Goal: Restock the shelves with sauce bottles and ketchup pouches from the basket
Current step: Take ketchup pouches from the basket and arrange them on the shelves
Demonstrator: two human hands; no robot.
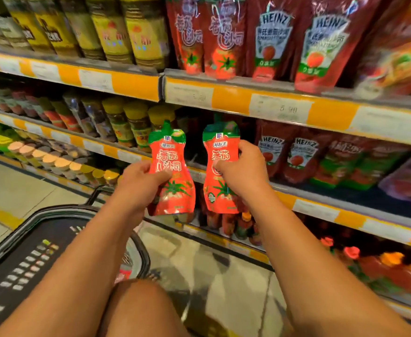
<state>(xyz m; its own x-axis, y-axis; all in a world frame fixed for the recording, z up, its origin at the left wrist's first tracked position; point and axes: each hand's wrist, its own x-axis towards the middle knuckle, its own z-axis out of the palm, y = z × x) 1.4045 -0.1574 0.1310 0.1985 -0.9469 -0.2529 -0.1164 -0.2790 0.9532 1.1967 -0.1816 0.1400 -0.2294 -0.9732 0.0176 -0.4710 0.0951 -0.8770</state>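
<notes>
While the left hand (141, 181) grips one red ketchup pouch (172, 171) by its waist, the right hand (242, 171) pinches a second ketchup pouch (220, 166) the same way. Both pouches stand upright, side by side but apart, held in front of the middle shelf (321, 210), just left of the dark Heinz pouches (287, 156). Below the left forearm sits the black basket (29, 251) on the floor, its contents mostly hidden.

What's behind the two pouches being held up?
Behind the left pouch and right pouch is a dark gap on the middle shelf, left of the Heinz pouches. Its depth is covered.
</notes>
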